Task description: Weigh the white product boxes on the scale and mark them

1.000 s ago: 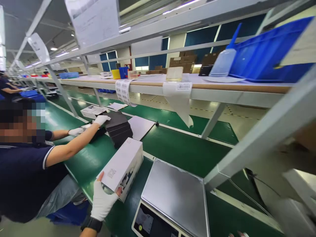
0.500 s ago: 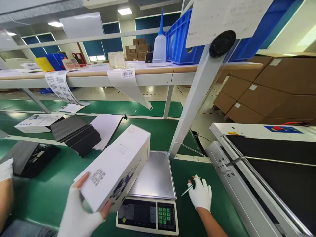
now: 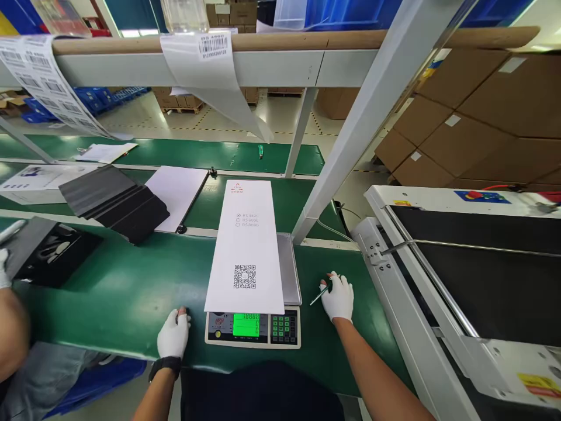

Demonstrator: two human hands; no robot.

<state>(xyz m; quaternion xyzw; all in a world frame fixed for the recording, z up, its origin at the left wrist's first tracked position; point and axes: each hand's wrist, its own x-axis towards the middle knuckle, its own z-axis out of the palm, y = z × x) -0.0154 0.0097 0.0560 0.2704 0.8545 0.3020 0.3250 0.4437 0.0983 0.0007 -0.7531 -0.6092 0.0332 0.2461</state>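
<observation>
White box (image 3: 245,245) on scale (image 3: 290,272) — stiff, slick card, presumably; grip long sides. Left hand (image 3: 173,333): loosely spread. Right hand (image 3: 338,298): pinching pen (image 3: 318,294).

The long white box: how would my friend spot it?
On the green tabletop, find the silver-topped scale with a glowing green display. The long white cardboard box lies on it. Unlike the white picture box at far left, its top shows a square black code.
</observation>
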